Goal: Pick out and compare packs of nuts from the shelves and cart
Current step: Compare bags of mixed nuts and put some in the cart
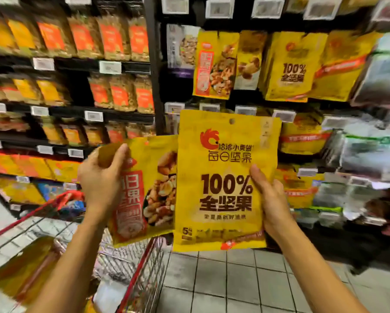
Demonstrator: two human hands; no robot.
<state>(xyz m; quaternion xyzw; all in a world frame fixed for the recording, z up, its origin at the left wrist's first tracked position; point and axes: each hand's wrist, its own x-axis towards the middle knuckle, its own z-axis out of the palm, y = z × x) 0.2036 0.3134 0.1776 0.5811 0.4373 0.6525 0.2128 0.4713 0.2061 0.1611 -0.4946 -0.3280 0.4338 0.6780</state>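
Red-banded nut pack (pixel 153 195) is sitting in the left hand (pixel 101 177), which is curling round its top corner; the right hand (pixel 273 199) is gripping the yellow 100% pack (pixel 223 177) by its right edge, overlapping the first. Picking seems done; comparing is underway. Below left, the cart (pixel 142 267) is carrying a blurred yellowish pack (pixel 26 267); shelves (pixel 76 64) behind are holding more.

The yellow pack (pixel 223 177) reads "每日坚果" and "100% 全坚果" (a hanging shelf pack (pixel 291 66) repeats "100%").
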